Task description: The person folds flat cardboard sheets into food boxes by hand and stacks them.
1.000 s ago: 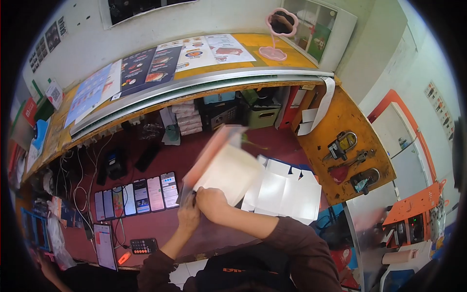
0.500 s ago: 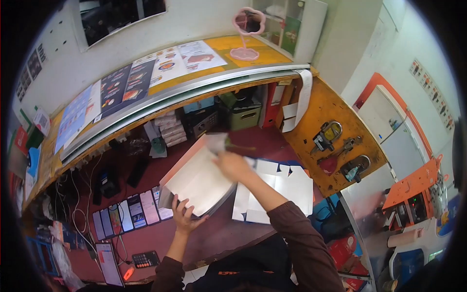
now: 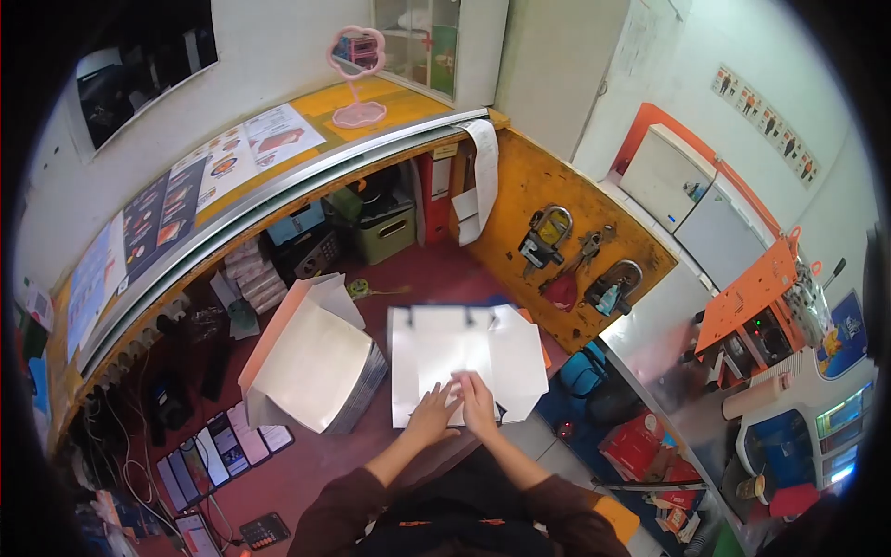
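Flat white die-cut card sheets (image 3: 422, 357), with notches along the far edge, lie on the dark red desk in front of me. My left hand (image 3: 432, 418) rests on the near part of the top sheet with its fingers stretched out. Beside it, my right hand (image 3: 478, 407) is closed, its fingertips drawn together over the sheet and close to my left fingers. What those fingertips hold, if anything, is too small to make out. To the left sits a thick stack of similar card blanks (image 3: 320, 362), apart from both hands, with an orange-pink flap along its left side.
Several phones (image 3: 223, 446) lie in a row at the left, near a calculator (image 3: 264, 530) and loose cables. A green box (image 3: 385, 237) and a red binder (image 3: 434, 195) stand under the shelf. Padlocks (image 3: 546, 237) hang on the wooden side panel at the right.
The view has turned to the right. My left hand has let go of the stack's near edge, and my right hand has come away from its top. Both are now over the white sheets.
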A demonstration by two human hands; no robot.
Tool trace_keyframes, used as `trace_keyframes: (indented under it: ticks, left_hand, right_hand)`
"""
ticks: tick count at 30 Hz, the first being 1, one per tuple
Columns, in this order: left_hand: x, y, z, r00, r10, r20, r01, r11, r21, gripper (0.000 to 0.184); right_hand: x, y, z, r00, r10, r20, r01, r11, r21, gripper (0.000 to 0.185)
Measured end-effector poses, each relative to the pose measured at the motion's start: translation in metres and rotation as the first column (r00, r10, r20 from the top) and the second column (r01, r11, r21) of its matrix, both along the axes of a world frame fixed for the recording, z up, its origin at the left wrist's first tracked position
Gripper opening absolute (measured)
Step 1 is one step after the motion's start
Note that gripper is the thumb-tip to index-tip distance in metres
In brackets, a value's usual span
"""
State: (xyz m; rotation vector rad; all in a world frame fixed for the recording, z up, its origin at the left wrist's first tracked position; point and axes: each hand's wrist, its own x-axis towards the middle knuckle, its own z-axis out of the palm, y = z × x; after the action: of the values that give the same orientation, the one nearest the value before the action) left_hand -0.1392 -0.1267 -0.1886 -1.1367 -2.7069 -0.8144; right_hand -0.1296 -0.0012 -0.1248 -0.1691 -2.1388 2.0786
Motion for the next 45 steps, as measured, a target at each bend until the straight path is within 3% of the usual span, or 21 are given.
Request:
trace_keyframes:
  ticks: [2, 4, 6, 8, 10, 11, 13, 14, 16, 17, 18, 19, 22, 23, 28, 30, 31, 32, 33, 36, 45]
  left_hand:
    - [-0.012, 0.014, -0.013, 0.999, -0.023, -0.045, 0.019, 0.996, -0.091, 0.043]
    - [-0.027, 0.016, 0.005, 0.913, -0.002, 0.407, 0.155, 0.927, -0.342, 0.044]
    - [-0.032, 0.002, -0.002, 0.947, -0.062, 0.316, 0.164, 0.937, -0.309, 0.036]
    - [-0.044, -0.007, -0.01, 0.885, -0.139, 0.444, 0.193, 0.978, -0.078, 0.029]
    - [-0.047, -0.003, 0.007, 0.88, -0.071, 0.47, 0.107, 0.993, -0.052, 0.022]
    - [-0.046, -0.002, 0.024, 0.933, -0.016, 0.359, 0.031, 0.999, -0.037, 0.02]
    - [-0.039, 0.0, 0.07, 0.99, 0.07, 0.124, -0.083, 0.992, 0.097, 0.013]
    - [-0.035, 0.0, 0.089, 0.991, 0.068, 0.118, -0.079, 0.993, 0.093, 0.013]
    - [-0.027, -0.002, 0.117, 0.937, 0.259, 0.236, -0.33, 0.877, 0.349, 0.01]
    - [-0.026, -0.001, 0.122, 0.935, 0.293, 0.2, -0.352, 0.832, 0.428, 0.009]
    - [-0.025, -0.001, 0.121, 0.935, 0.294, 0.199, -0.353, 0.833, 0.426, 0.009]
    - [-0.024, 0.0, 0.117, 0.924, 0.234, 0.302, -0.355, 0.818, 0.453, 0.009]
    - [-0.027, 0.004, 0.094, 0.875, 0.064, 0.48, -0.302, 0.847, 0.438, 0.014]
    - [-0.028, 0.004, 0.079, 0.812, 0.054, 0.581, -0.318, 0.876, 0.363, 0.014]
    - [-0.017, 0.015, -0.009, 0.511, 0.007, 0.86, -0.336, 0.922, 0.192, 0.009]
    - [-0.02, 0.011, -0.036, 0.236, -0.148, 0.96, -0.253, 0.945, 0.208, 0.023]
    - [-0.011, 0.011, -0.037, 0.207, -0.142, 0.968, -0.242, 0.951, 0.192, 0.023]
    - [-0.014, 0.011, -0.033, 0.61, -0.088, 0.788, 0.017, 0.995, 0.098, 0.032]
    - [-0.015, 0.011, -0.025, 0.885, -0.143, 0.442, 0.209, 0.973, -0.102, 0.042]
    - [-0.004, 0.011, -0.003, 0.907, -0.013, 0.421, 0.106, 0.975, -0.197, 0.054]
    - [-0.016, 0.007, -0.007, 0.905, -0.066, 0.42, 0.179, 0.956, -0.234, 0.061]
  right_hand:
    - [0.027, 0.016, -0.012, 0.999, -0.006, 0.041, 0.005, 0.999, 0.042, 0.026]
    - [0.047, 0.026, -0.017, 0.937, 0.274, 0.217, -0.258, 0.961, -0.1, 0.027]
    - [0.059, 0.025, -0.002, 0.854, 0.38, 0.356, -0.395, 0.918, -0.033, 0.027]
    - [0.064, 0.022, -0.004, 0.745, 0.454, 0.489, -0.528, 0.849, 0.017, 0.028]
    - [0.066, 0.01, -0.024, 0.889, 0.458, -0.001, -0.359, 0.697, 0.621, 0.035]
    - [0.068, 0.006, -0.027, 0.891, 0.414, 0.187, -0.436, 0.66, 0.612, 0.041]
    - [0.068, 0.005, -0.048, 0.87, 0.415, 0.265, -0.48, 0.592, 0.648, 0.044]
    - [0.068, 0.005, -0.066, 0.843, 0.41, 0.349, -0.53, 0.52, 0.67, 0.046]
    - [0.066, 0.005, -0.066, 0.879, 0.415, 0.235, -0.443, 0.529, 0.724, 0.047]
    - [0.061, 0.01, -0.05, 0.764, 0.461, 0.452, -0.623, 0.709, 0.33, 0.046]
    - [0.059, 0.012, -0.024, 0.58, 0.565, 0.587, -0.619, 0.774, -0.134, 0.046]
    - [0.066, 0.012, -0.001, 0.682, 0.569, 0.459, -0.485, 0.822, -0.299, 0.048]
    - [0.065, 0.011, -0.011, 0.83, 0.42, 0.368, -0.303, 0.892, -0.336, 0.045]
    - [0.064, 0.012, -0.033, 0.889, 0.325, 0.324, -0.27, 0.941, -0.202, 0.045]
    - [0.067, 0.029, -0.031, 0.812, 0.286, 0.509, -0.292, 0.954, -0.07, 0.048]
    - [0.071, 0.034, -0.037, 0.725, 0.251, 0.641, -0.33, 0.944, 0.003, 0.055]
    - [0.075, 0.036, -0.054, 0.69, 0.211, 0.693, -0.201, 0.975, -0.097, 0.058]
    - [0.079, 0.039, -0.067, 0.678, 0.239, 0.695, -0.141, 0.97, -0.197, 0.058]
    - [0.082, 0.04, -0.074, 0.706, 0.238, 0.667, -0.086, 0.964, -0.253, 0.055]
    - [0.09, 0.035, -0.089, 0.778, 0.211, 0.592, -0.02, 0.95, -0.312, 0.047]
    - [0.098, 0.038, -0.11, 0.873, 0.177, 0.454, 0.01, 0.925, -0.379, 0.029]
